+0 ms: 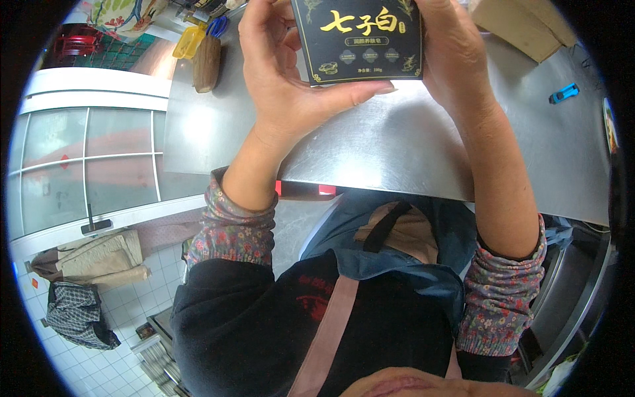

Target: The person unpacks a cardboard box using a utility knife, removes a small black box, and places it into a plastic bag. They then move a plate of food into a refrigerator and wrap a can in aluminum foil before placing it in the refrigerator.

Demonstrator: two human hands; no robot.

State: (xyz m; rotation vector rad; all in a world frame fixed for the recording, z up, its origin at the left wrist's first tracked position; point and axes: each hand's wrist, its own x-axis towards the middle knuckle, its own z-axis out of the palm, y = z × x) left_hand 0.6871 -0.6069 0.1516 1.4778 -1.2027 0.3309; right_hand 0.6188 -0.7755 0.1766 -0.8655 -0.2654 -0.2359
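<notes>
A small black carton [364, 54] with gold writing and plant drawings is held up above a stainless steel table [332, 144] at the top of the view. Its printed face is towards me, and its upper edge is cut off by the picture's rim. My left hand [278, 74] is at its left side, thumb stretched along under the bottom edge and other fingers curled beside and behind it. Gripping the right side is my right hand [454, 54], whose fingertips are hidden or out of view. Both forearms wear floral sleeve covers.
A cardboard box [521, 25] stands at the table's far right, with a small blue object [564, 93] nearer. At the far left are a yellow plastic container [190, 42], blue looped handles [217, 27] and a brown block-like object [207, 64]. White-framed glass panels [89, 154] flank the left side.
</notes>
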